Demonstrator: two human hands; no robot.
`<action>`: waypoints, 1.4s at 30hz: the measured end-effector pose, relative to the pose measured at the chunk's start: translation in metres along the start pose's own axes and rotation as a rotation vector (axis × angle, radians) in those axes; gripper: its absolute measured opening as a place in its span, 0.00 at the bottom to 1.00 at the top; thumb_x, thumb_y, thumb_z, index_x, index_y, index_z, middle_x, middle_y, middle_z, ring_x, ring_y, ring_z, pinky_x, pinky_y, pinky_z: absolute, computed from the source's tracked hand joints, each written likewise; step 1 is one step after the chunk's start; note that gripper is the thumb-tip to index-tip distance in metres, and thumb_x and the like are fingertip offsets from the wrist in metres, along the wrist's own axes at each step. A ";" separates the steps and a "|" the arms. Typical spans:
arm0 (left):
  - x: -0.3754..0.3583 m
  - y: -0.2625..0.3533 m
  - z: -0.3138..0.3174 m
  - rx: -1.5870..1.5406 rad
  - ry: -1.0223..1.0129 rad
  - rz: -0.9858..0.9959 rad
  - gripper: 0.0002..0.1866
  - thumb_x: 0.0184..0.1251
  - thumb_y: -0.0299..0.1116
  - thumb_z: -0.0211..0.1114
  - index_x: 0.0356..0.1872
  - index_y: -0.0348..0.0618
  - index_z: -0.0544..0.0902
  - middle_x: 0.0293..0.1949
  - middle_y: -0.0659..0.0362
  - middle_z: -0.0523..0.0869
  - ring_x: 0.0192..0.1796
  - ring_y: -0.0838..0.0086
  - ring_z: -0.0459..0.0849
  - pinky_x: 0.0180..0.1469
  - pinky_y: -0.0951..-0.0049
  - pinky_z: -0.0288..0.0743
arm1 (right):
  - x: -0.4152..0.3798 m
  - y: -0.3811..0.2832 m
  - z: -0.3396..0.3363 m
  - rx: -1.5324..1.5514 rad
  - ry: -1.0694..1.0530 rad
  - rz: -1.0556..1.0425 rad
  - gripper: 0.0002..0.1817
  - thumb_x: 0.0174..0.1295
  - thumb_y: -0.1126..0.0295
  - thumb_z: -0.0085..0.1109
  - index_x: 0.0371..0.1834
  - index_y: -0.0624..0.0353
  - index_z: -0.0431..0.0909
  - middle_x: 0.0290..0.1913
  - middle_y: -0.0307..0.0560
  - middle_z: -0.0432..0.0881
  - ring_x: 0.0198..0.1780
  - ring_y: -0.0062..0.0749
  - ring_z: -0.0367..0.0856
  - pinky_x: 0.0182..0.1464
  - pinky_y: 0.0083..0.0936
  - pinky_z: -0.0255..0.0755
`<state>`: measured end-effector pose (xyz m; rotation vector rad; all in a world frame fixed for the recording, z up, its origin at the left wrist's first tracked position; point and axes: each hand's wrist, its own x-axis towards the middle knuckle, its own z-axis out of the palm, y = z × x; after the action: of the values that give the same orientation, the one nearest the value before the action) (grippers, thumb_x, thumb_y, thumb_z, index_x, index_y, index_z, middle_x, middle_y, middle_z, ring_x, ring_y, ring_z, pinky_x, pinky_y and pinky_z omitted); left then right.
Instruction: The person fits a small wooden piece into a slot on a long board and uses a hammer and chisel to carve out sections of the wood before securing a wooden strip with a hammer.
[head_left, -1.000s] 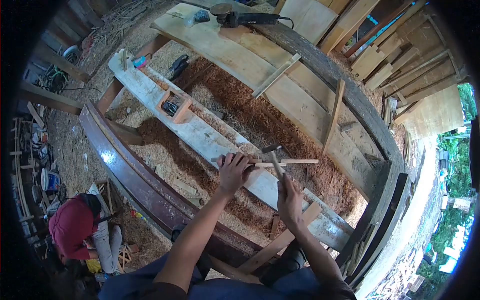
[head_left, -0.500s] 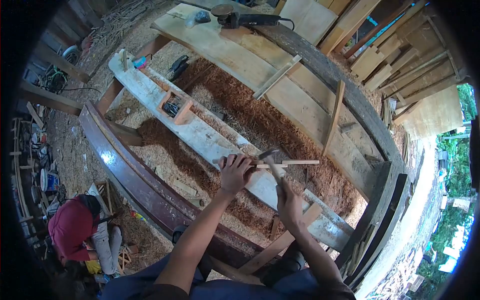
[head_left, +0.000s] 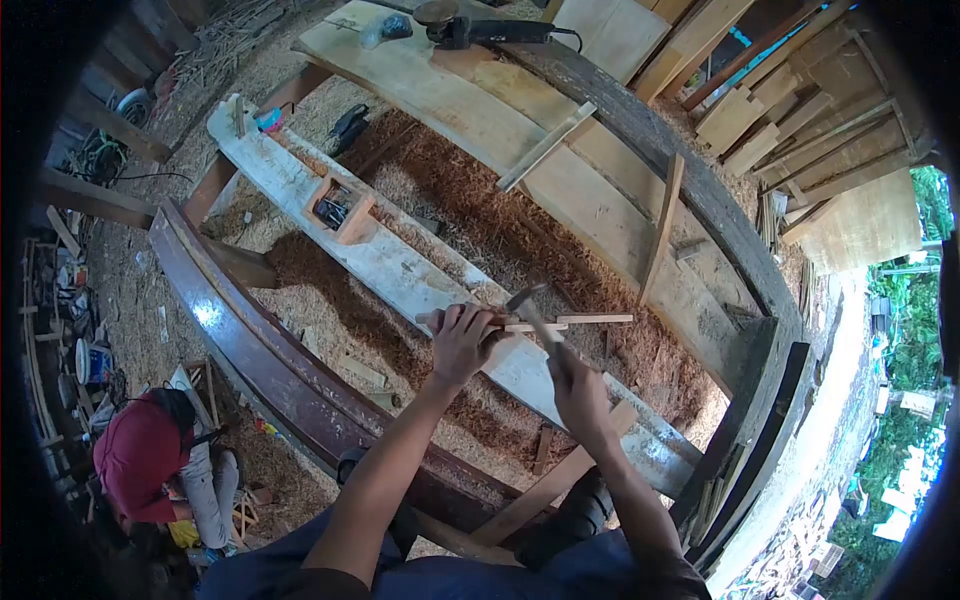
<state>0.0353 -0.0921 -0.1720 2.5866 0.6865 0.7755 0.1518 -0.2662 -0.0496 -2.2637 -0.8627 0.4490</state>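
Note:
My left hand (head_left: pixel 462 343) is closed on thin wooden strips (head_left: pixel 590 319) that lie across the pale, worn plank (head_left: pixel 400 277). The strips stick out to the right of my fingers. My right hand (head_left: pixel 578 388) grips the handle of a hammer (head_left: pixel 537 318), whose head is just above the strips, close to my left fingers. Whether the head touches the wood, I cannot tell. Further up the plank sits a small wooden box (head_left: pixel 341 207) with metal pieces in it.
An angle grinder (head_left: pixel 490 32) rests on the wide board (head_left: pixel 400 65) at the top. A dark red curved beam (head_left: pixel 270 335) runs along the left. A person in a red top (head_left: pixel 143 455) crouches at lower left. Wood shavings cover the ground (head_left: pixel 465 215).
The whole view has shifted slightly, moving most things a little left and up. The hammer is slightly lower relative to the strips. Both hands keep their hold.

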 end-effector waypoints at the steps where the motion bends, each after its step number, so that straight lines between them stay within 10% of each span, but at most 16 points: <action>1: 0.001 -0.001 0.001 0.002 0.003 0.008 0.18 0.64 0.48 0.73 0.51 0.56 0.81 0.47 0.62 0.82 0.53 0.60 0.77 0.60 0.52 0.62 | 0.003 0.000 0.001 0.036 -0.056 0.092 0.18 0.78 0.67 0.56 0.64 0.65 0.78 0.40 0.66 0.86 0.33 0.49 0.87 0.36 0.43 0.77; 5: -0.006 -0.001 0.000 -0.012 -0.022 -0.003 0.21 0.66 0.53 0.73 0.49 0.52 0.80 0.47 0.60 0.82 0.52 0.59 0.78 0.59 0.51 0.63 | 0.004 -0.021 -0.006 0.084 0.134 0.216 0.16 0.77 0.68 0.56 0.62 0.65 0.80 0.39 0.69 0.85 0.36 0.52 0.90 0.35 0.45 0.76; 9: -0.007 -0.003 0.008 -0.036 0.000 -0.012 0.24 0.63 0.51 0.75 0.51 0.51 0.77 0.47 0.60 0.83 0.51 0.58 0.78 0.58 0.51 0.64 | 0.004 -0.017 -0.010 -0.105 -0.223 0.076 0.17 0.78 0.67 0.56 0.62 0.65 0.80 0.36 0.65 0.86 0.32 0.51 0.87 0.33 0.43 0.76; 13: -0.012 -0.006 0.013 -0.044 0.024 -0.023 0.25 0.60 0.48 0.78 0.51 0.51 0.77 0.48 0.60 0.83 0.52 0.58 0.79 0.57 0.52 0.65 | 0.002 -0.041 -0.012 0.125 0.085 0.162 0.17 0.78 0.66 0.54 0.62 0.63 0.80 0.33 0.67 0.84 0.35 0.60 0.86 0.35 0.47 0.76; 16: -0.013 -0.005 0.012 -0.066 0.015 -0.011 0.25 0.61 0.49 0.78 0.50 0.48 0.77 0.50 0.58 0.82 0.54 0.58 0.78 0.59 0.51 0.65 | 0.006 -0.016 -0.004 -0.104 -0.232 0.130 0.20 0.77 0.65 0.56 0.65 0.66 0.78 0.37 0.65 0.86 0.36 0.55 0.89 0.38 0.43 0.79; 21: -0.023 -0.009 0.017 -0.084 -0.027 -0.006 0.25 0.63 0.52 0.75 0.49 0.46 0.77 0.50 0.57 0.82 0.56 0.58 0.78 0.61 0.50 0.64 | -0.001 -0.035 -0.012 -0.002 0.019 0.141 0.19 0.77 0.62 0.55 0.63 0.62 0.80 0.37 0.69 0.85 0.40 0.62 0.88 0.39 0.45 0.79; 24: -0.013 -0.008 0.014 -0.086 -0.053 -0.022 0.24 0.62 0.53 0.74 0.47 0.48 0.77 0.51 0.61 0.82 0.58 0.60 0.78 0.62 0.50 0.63 | -0.001 -0.024 -0.009 -0.121 -0.223 0.140 0.20 0.78 0.61 0.56 0.65 0.63 0.78 0.32 0.65 0.84 0.34 0.49 0.88 0.37 0.41 0.77; 31: -0.009 0.010 -0.006 0.098 0.055 0.029 0.21 0.58 0.48 0.77 0.46 0.51 0.81 0.55 0.64 0.83 0.60 0.62 0.78 0.67 0.47 0.63 | 0.001 -0.023 -0.020 0.148 0.081 0.196 0.21 0.77 0.63 0.59 0.65 0.67 0.78 0.28 0.43 0.76 0.29 0.23 0.70 0.32 0.29 0.67; 39: 0.019 -0.012 -0.032 -0.202 -0.140 0.087 0.15 0.71 0.42 0.68 0.48 0.43 0.81 0.55 0.55 0.83 0.57 0.58 0.79 0.60 0.49 0.70 | -0.048 0.025 0.017 0.028 -0.011 0.040 0.22 0.77 0.64 0.56 0.69 0.63 0.76 0.43 0.66 0.86 0.40 0.56 0.87 0.42 0.44 0.77; 42: 0.050 -0.002 -0.041 0.012 -0.288 -0.220 0.22 0.72 0.43 0.63 0.60 0.39 0.79 0.64 0.47 0.80 0.63 0.55 0.77 0.64 0.45 0.70 | -0.050 0.016 0.017 0.036 -0.059 0.110 0.21 0.78 0.64 0.55 0.69 0.63 0.76 0.47 0.69 0.86 0.48 0.63 0.87 0.48 0.46 0.79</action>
<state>0.0471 -0.0558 -0.1201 2.5059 0.8647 0.3236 0.1139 -0.3018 -0.0687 -2.2825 -0.7551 0.5788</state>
